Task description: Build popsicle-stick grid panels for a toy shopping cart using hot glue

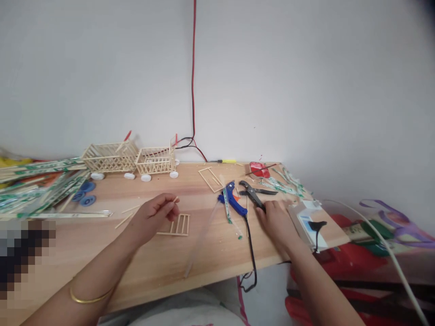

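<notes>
While right hand [276, 220] touches pliers [253, 195], glue gun [238, 206] alongside.

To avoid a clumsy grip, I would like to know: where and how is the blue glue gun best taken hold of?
Probably by the handle, from the near right: the blue glue gun lies on its side, its handle slanting that way, with the black cord leaving its end.
</notes>
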Demonstrator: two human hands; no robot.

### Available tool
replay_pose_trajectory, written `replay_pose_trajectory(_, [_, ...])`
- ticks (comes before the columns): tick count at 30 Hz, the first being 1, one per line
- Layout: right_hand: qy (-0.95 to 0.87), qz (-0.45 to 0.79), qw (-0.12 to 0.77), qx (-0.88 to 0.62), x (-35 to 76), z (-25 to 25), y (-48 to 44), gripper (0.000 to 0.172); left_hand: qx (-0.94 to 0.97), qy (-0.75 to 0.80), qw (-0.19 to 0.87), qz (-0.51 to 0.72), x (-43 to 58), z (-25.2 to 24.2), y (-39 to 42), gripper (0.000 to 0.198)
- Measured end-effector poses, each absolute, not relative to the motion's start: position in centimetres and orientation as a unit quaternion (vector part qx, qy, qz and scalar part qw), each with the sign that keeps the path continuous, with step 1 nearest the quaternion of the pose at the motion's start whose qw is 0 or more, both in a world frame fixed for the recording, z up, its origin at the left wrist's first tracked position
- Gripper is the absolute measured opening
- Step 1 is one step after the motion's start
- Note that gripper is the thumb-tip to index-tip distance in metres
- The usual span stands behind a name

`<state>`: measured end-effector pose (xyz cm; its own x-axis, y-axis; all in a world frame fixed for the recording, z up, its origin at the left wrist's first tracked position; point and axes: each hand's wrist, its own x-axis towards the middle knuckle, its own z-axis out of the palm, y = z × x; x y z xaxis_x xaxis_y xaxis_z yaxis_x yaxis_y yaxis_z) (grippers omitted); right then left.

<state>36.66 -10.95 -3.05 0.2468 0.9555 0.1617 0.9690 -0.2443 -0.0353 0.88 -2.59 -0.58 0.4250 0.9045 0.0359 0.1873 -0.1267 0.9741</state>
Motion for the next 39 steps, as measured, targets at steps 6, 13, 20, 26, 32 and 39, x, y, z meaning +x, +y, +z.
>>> replay_pose_trajectory(6, [-0.575,-0.024,0.197,-0.794,36.5,-1.0,-13.1,0.026,0.692,0.418,0.471,0.353,0.5,-0.7,-2.5,0.023])
replay_pose_trajectory(13, [-0.621,0.272,0.335,-0.655,31.7,4.5,-14.8,0.024,0.686,0.344,0.515,0.383,2.6,1.7,-3.7,0.020])
replay_pose_trajectory(20, [-0.563,0.553,0.436,-0.434,24.6,3.2,-9.9,0.031,0.585,0.267,0.632,0.431,4.8,3.8,-5.3,0.021])
replay_pose_trajectory(26, [-0.564,0.659,0.405,-0.288,19.7,-0.7,-7.4,0.064,0.456,0.213,0.725,0.470,4.7,2.7,-5.3,0.015])
replay_pose_trajectory(32, [-0.728,0.420,0.361,-0.404,21.4,1.2,-6.4,0.052,0.580,0.295,0.537,0.537,2.7,3.7,-4.2,0.013])
replay_pose_trajectory(39, [-0.816,0.143,0.317,-0.461,23.3,4.6,-6.1,0.054,0.609,0.316,0.487,0.541,1.6,3.3,-4.2,0.016])
